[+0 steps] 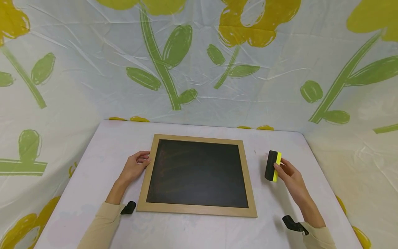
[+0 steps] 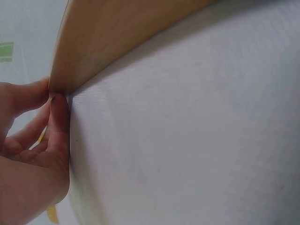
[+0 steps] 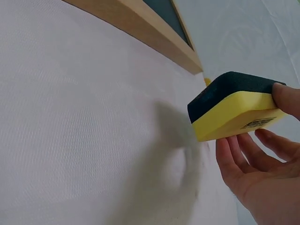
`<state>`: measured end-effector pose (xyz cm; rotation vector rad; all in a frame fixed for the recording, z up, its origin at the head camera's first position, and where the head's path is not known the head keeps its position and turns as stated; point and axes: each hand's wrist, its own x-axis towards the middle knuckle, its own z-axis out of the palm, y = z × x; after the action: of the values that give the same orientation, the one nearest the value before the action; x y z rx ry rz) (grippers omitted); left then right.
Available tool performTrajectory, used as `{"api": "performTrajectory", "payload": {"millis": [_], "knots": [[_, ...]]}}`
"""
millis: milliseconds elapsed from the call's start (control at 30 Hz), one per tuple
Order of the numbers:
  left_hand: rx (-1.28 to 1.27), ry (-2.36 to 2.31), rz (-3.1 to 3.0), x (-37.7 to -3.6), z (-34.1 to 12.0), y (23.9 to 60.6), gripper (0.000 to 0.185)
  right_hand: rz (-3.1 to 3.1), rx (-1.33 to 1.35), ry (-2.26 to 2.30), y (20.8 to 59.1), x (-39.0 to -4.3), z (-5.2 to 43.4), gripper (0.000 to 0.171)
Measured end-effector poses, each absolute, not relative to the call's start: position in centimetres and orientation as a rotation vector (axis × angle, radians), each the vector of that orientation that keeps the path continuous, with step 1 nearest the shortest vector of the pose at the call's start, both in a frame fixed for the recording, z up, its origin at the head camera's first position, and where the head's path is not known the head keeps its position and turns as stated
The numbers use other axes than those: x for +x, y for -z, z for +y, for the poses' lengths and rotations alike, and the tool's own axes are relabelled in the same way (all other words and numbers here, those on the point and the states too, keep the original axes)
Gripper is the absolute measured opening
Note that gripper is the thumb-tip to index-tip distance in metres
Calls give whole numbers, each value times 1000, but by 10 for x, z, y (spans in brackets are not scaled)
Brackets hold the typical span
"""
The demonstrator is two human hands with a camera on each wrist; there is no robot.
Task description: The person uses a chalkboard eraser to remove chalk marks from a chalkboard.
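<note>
A chalkboard [image 1: 197, 173] with a pale wooden frame [image 1: 146, 180] lies flat in the middle of the white table [image 1: 109, 145]. Its dark surface shows faint smears. My left hand [image 1: 143, 161] is at the frame's left edge, thumb and curled fingers pinching it; the left wrist view shows the fingertips [image 2: 57, 105] against the frame [image 2: 117, 33]. Right of the board, my right hand [image 1: 281, 168] grips a yellow-and-black eraser [image 1: 272, 166] on its edge. In the right wrist view the eraser [image 3: 229, 108] hangs just above the table, held between thumb and fingers [image 3: 243, 154].
A plastic sheet printed with green stems and yellow flowers [image 1: 174, 69] walls the table on the back and both sides. Black wrist mounts [image 1: 129, 207] [image 1: 292, 224] show near my sleeves. The table's front strip lies bare below the board.
</note>
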<state>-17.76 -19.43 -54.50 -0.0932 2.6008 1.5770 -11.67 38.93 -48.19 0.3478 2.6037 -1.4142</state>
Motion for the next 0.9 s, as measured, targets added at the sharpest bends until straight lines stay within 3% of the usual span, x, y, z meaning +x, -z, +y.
{"api": "performTrajectory", "payload": {"millis": [900], "knots": [[-74, -1591, 2600, -176, -195, 546, 40, 2835, 350, 1353, 505, -126, 386, 67]]}}
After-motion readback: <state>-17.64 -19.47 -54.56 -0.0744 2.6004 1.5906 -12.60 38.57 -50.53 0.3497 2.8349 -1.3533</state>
